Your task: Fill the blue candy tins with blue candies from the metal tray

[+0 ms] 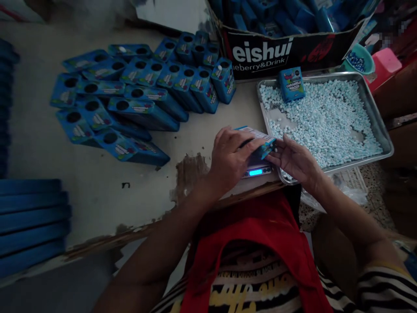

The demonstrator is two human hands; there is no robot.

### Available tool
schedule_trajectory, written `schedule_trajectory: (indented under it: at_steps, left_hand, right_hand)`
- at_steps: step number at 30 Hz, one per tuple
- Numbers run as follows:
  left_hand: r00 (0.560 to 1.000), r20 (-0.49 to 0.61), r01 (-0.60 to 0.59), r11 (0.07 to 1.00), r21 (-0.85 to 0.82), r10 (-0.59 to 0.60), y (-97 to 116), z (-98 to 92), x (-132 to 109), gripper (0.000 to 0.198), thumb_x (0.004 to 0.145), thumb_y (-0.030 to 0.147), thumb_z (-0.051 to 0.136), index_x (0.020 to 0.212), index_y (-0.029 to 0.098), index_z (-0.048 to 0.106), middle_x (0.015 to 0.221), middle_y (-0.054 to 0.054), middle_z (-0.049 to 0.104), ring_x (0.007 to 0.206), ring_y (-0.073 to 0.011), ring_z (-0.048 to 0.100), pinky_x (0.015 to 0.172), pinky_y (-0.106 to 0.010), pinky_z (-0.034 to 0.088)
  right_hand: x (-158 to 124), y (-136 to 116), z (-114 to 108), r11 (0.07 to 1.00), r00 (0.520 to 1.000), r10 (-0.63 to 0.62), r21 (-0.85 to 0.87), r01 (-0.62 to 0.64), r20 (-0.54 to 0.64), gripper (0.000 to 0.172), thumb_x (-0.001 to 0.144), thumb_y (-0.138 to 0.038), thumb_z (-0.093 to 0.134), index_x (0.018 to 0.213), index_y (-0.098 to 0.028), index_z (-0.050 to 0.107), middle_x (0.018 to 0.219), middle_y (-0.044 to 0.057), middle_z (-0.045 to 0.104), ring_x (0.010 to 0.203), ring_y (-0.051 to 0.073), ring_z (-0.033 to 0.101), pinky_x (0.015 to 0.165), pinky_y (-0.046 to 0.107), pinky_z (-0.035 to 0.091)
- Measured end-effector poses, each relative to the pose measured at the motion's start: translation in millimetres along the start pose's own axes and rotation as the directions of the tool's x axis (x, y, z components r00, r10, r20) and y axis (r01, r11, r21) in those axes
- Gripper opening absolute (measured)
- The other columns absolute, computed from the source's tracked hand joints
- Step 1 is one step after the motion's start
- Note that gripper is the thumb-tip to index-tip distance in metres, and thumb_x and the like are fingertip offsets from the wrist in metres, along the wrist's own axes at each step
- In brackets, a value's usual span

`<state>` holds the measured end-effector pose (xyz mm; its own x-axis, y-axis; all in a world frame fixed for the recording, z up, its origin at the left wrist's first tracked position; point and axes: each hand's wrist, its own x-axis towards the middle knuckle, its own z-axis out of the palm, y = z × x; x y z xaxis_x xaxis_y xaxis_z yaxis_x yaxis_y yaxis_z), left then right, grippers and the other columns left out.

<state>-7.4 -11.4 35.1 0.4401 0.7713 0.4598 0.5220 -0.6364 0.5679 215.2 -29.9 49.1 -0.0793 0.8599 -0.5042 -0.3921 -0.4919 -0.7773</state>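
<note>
My left hand (pixel 230 158) is wrapped round a blue candy box (pixel 269 148), which lies tilted toward the right above a small digital scale (pixel 256 172) with a lit blue display. My right hand (pixel 298 163) is palm up at the box's right end, its fingers stretched out and at least close to touching it. One or two small white candies show near those fingertips. Just right of this hand is a metal tray (pixel 387 139) spread with pale blue and white candies (pixel 335 121). Another blue box (pixel 292 84) stands on the candies at the tray's back left.
Many blue boxes with round holes (pixel 137 104) stand or lean across the table's back left. More flat blue boxes are stacked (pixel 32 221) at the left edge. Behind the tray stands a black carton (pixel 260 54) full of blue boxes. A green bowl (pixel 366 56) sits at the far right.
</note>
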Motion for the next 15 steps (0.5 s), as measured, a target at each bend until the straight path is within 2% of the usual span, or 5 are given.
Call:
schedule_trajectory:
  at_steps: [4, 7, 9, 12, 15]
  left_hand:
    - [0.981, -0.093, 0.157, 0.981, -0.112, -0.168, -13, 9.1, -14, 0.029, 0.106, 0.03, 0.064, 0.132, 0.03, 0.075, 0.131, -0.007, 0.076, 0.126, -0.0287, 0.069, 0.121, -0.049, 0.054]
    - [0.919, -0.172, 0.276, 0.891, -0.36, -0.354, -18, 22.0, -22, 0.033, 0.098, 0.036, 0.077, 0.13, 0.027, 0.07, 0.127, -0.007, 0.076, 0.119, -0.0264, 0.073, 0.11, -0.043, 0.061]
    - [0.863, -0.156, 0.341, 0.78, -0.525, -0.481, -20, 26.0, -28, 0.043, 0.093, 0.038, 0.082, 0.13, 0.027, 0.064, 0.123, -0.005, 0.077, 0.113, -0.0245, 0.076, 0.104, -0.039, 0.065]
    - [0.8, -0.13, 0.373, 0.656, -0.657, -0.586, -20, 7.1, -44, 0.048, 0.088, 0.039, 0.085, 0.128, 0.028, 0.06, 0.114, -0.003, 0.078, 0.104, -0.0226, 0.079, 0.093, -0.035, 0.068]
    - [0.774, -0.191, 0.376, 0.681, -0.628, -0.604, -24, -53.5, -67, 0.056, 0.086, 0.041, 0.087, 0.134, 0.029, 0.062, 0.126, -0.006, 0.077, 0.103, -0.0227, 0.08, 0.09, -0.034, 0.07]
  right_hand:
    - [2, 2, 0, 0.998, 0.999, 0.036, 0.043, -0.037, 0.021, 0.003, 0.098, -0.023, 0.077, 0.098, -0.02, 0.076, 0.108, 0.009, 0.084, 0.101, 0.019, 0.082, 0.104, 0.033, 0.071]
    - [4, -5, -2, 0.998, 0.998, 0.053, -0.044, -0.051, 0.04, 0.018, 0.088, -0.011, 0.076, 0.104, -0.016, 0.081, 0.109, 0.011, 0.085, 0.101, 0.019, 0.084, 0.105, 0.031, 0.07]
    - [3, -16, -8, 0.973, 0.999, -0.043, -0.228, 0.041, -0.003, 0.022, 0.09, -0.018, 0.077, 0.111, -0.017, 0.082, 0.109, 0.012, 0.086, 0.1, 0.021, 0.085, 0.103, 0.037, 0.071]
    - [2, -32, -30, 0.714, 0.92, -0.39, -0.64, 0.284, -0.027, 0.024, 0.095, -0.036, 0.079, 0.116, -0.026, 0.083, 0.119, 0.011, 0.084, 0.112, 0.03, 0.082, 0.102, 0.054, 0.07]
    - [17, -37, -51, 0.468, 0.837, -0.543, -0.804, 0.367, 0.067, 0.029, 0.088, -0.037, 0.087, 0.115, -0.029, 0.085, 0.146, 0.015, 0.074, 0.139, 0.04, 0.068, 0.107, 0.061, 0.065]
